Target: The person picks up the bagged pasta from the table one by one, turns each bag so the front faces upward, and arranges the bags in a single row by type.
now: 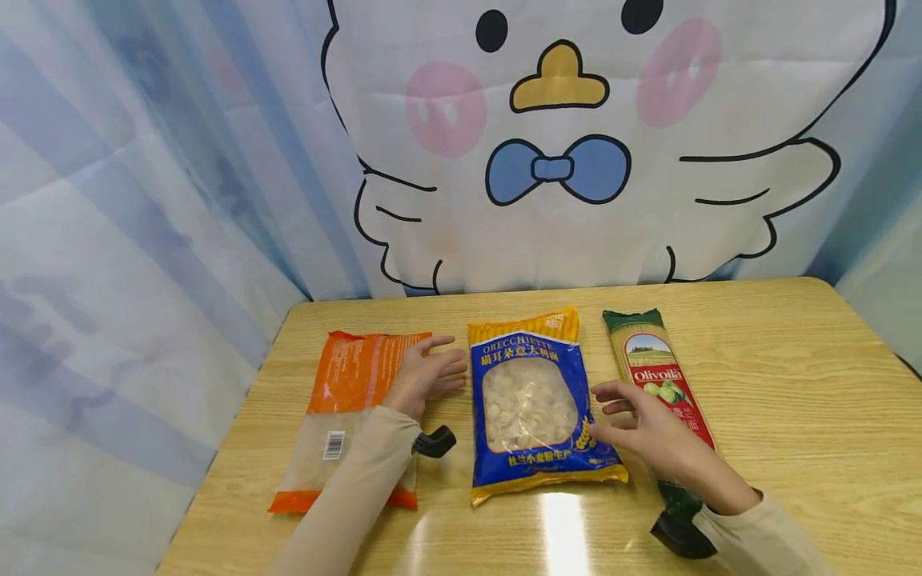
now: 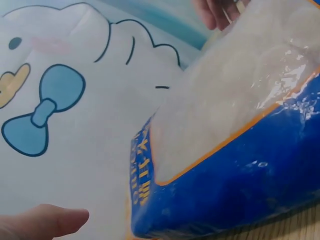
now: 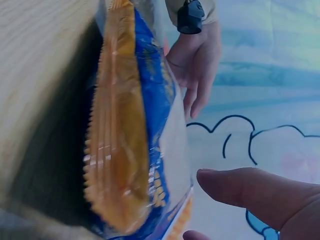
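A blue and yellow bag of orecchiette pasta point(image 1: 529, 400) lies face up on the table between the two hands, pale pasta showing through its window. My left hand point(image 1: 425, 374) hovers at the bag's left side, fingers loosely bent and holding nothing. On the other side, my right hand point(image 1: 641, 424) has its thumb and fingers spread toward the bag's right edge, also holding nothing. In the left wrist view the thumb point(image 2: 60, 221) stands apart from the bag point(image 2: 235, 165). The right wrist view shows the bag's crimped yellow end point(image 3: 120, 125) close to the right thumb point(image 3: 240, 192).
An orange and clear bag point(image 1: 353, 376) with a barcode lies at the left, partly under the left arm. A green and red Olivoilà pasta pack point(image 1: 659, 360) lies at the right, partly hidden by the right hand. Behind the wooden table point(image 1: 792, 360) hangs a cartoon-printed curtain point(image 1: 547, 240).
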A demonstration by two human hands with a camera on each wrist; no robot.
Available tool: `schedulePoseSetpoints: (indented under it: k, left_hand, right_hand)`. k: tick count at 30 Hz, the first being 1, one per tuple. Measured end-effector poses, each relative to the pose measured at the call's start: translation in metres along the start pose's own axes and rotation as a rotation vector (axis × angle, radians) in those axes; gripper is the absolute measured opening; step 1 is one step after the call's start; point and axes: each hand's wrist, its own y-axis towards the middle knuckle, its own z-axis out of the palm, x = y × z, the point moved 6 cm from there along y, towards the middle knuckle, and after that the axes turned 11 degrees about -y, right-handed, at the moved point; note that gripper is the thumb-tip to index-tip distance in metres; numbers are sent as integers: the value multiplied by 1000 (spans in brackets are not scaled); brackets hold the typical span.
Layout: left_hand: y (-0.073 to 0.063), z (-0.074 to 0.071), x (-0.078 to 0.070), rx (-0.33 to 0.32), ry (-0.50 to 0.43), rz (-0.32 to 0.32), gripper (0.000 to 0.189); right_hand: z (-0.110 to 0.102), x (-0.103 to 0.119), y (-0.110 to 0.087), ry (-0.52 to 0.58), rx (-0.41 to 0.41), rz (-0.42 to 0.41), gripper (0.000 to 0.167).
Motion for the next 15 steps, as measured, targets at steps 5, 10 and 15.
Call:
schedulePoseSetpoints:
  k: [5,10,15]
  left_hand:
    - [-7,-9,-10,35,13,11,54]
    - [-14,-22,-25,39,43,74,51]
    - [-17,-36,-36,43,95,102,46]
  right_hand:
    - [0,15,3,-10,-23,-32,60]
    - [0,35,9,-51,-90,-114,56]
    - [4,52,13,-41,-109,-151,55]
